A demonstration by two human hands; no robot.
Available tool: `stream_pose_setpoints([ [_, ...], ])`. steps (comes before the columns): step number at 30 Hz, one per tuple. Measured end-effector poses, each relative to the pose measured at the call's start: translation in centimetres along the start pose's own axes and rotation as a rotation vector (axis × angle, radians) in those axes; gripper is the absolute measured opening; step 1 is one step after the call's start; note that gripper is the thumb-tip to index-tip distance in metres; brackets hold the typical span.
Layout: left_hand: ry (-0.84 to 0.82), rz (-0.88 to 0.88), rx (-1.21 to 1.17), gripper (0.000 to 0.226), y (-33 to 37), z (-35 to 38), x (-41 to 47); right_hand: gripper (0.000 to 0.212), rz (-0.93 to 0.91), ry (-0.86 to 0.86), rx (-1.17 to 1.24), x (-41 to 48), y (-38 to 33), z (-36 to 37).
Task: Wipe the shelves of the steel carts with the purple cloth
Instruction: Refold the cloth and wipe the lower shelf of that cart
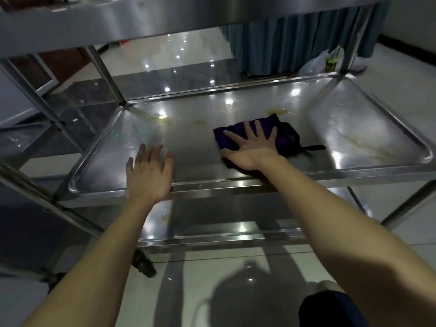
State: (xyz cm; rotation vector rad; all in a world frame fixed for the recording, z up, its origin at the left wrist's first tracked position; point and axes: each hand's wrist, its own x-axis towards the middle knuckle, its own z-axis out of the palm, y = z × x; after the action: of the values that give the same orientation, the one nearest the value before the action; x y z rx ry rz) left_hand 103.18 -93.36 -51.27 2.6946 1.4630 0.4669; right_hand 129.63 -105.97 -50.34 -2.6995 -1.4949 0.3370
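A steel cart's middle shelf (pixel 342 109) fills the view, shiny, with a raised rim. The folded purple cloth (pixel 280 135) lies near its middle, a dark strap trailing off its right side. My right hand (pixel 253 147) presses flat on the cloth, fingers spread and straight. My left hand (pixel 148 172) rests flat on the shelf's near left part, over the front rim, fingers straight. Yellowish smears (pixel 277 111) mark the shelf behind the cloth, at the back left (pixel 158 119) and on the right (pixel 363 142).
The cart's top shelf (pixel 165 17) hangs overhead and a lower shelf (pixel 212 223) lies below. A second steel cart (pixel 28 138) stands to the left. Beyond are blue curtains (pixel 295 46), a plastic bag (pixel 325 61) on the glossy floor, and a caster (pixel 144 265) below.
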Motion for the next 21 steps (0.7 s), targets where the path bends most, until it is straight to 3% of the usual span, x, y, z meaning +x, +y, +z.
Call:
stream_pose_setpoints([
  [6,0.048,-0.005,0.094,0.059,2.3,-0.8,-0.6,0.105,-0.024,-0.110,0.155,-3.5,9.2,-3.4],
  [13,-0.036,0.148,-0.161,0.056,16.1,1.0,-0.3,0.095,-0.030,0.045,-0.010,-2.7,7.6,-0.3],
  [17,-0.173,0.083,-0.130,0.065,17.2,3.0,0.1,0.094,-0.021,0.073,0.027,-2.1,10.2,-0.3],
  [21,-0.133,0.080,-0.152,0.061,17.1,3.2,-0.4,0.106,0.127,0.087,0.049,-2.7,17.1,-1.2],
])
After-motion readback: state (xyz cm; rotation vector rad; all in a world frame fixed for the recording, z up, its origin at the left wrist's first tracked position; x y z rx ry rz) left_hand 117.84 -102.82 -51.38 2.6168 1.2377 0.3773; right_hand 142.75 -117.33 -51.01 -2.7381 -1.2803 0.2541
